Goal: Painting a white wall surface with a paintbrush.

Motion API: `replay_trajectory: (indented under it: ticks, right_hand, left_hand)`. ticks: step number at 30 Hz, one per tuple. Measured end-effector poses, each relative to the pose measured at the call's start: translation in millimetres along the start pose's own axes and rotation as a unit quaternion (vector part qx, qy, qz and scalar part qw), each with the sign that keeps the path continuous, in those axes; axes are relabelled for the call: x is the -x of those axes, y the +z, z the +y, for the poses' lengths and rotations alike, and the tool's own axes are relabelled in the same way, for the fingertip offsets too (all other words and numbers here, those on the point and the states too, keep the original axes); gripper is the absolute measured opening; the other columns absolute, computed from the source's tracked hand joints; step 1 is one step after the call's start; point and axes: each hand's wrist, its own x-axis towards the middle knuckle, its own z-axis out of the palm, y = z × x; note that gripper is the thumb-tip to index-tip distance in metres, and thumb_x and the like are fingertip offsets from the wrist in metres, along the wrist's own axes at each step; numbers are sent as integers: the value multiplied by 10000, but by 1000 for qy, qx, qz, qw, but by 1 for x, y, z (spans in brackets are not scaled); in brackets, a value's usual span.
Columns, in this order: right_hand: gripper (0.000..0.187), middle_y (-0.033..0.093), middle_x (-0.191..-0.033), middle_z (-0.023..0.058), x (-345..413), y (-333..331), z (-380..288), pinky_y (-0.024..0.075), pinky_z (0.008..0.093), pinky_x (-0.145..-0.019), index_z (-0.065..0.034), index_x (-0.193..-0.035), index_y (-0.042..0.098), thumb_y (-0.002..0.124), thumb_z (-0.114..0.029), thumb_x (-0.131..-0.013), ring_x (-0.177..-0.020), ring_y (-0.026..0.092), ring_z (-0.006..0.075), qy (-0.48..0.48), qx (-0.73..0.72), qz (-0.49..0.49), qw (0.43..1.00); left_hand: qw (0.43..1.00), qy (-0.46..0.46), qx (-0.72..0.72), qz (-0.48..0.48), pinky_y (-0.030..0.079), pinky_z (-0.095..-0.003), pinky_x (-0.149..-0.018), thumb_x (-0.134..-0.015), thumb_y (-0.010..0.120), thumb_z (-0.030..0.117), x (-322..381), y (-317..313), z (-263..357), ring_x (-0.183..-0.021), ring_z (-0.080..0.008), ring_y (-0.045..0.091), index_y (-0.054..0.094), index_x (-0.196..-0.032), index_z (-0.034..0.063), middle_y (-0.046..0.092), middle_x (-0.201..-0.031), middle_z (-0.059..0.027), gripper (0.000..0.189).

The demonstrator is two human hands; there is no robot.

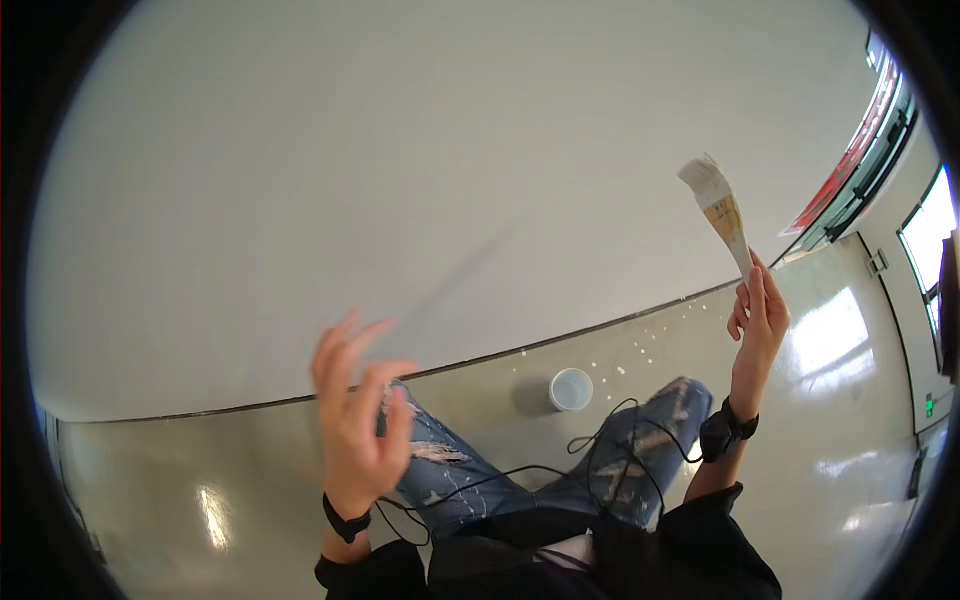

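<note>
My right hand (759,311) grips the white handle of a flat paintbrush (724,210), its pale bristles pointing up and splayed at the tip. The brush is held in front of a broad white wall (450,165); whether the bristles touch it I cannot tell. My left hand (360,412) is raised above my left knee with its fingers apart, slightly blurred and holding nothing. Between my knees and the wall, a clear plastic cup (571,391) stands on the floor; what it contains is hard to make out.
White drips (621,370) spot the glossy floor (247,480) along the wall's dark base edge (480,361). Black cables (525,468) run from my wrists across my jeans (465,480). At the far right are a red banner (840,176), a window (930,225) and a green exit sign (929,406).
</note>
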Motion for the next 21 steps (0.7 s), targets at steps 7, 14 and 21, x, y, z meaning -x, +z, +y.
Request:
replay_trajectory:
  ticks: [7, 14, 21]
  right_hand:
    - [354, 381, -669, -67, -8, 23, 3, 235, 169, -393, -50, -1277, 609, 562, -253, -990, -493, 298, 2, 6, -81, -48, 996]
    - [352, 356, -656, -74, -31, -5, 42, 210, 171, -367, -58, -1300, 589, 526, -245, -1009, -467, 275, -3, 10, -122, -52, 991]
    - [369, 336, -657, -81, -38, 1, 46, 205, 170, -380, -56, -1324, 568, 527, -246, -1010, -468, 269, -8, 33, -95, -32, 994]
  left_hand:
    - [867, 299, 370, -148, 332, -585, -1021, -712, 563, -11, -54, 6, 99, -1204, -387, 500, 643, -952, 111, 592, -1237, -133, 281]
    - [610, 431, 663, 48, 344, -418, -919, -747, 461, 17, -62, 78, 197, -1139, -311, 451, 682, -927, 151, 555, -1205, -85, 315]
    - [564, 375, 730, 89, 372, -410, -889, -773, 450, 25, -72, 82, 225, -1124, -326, 461, 672, -860, 125, 562, -1200, -77, 258]
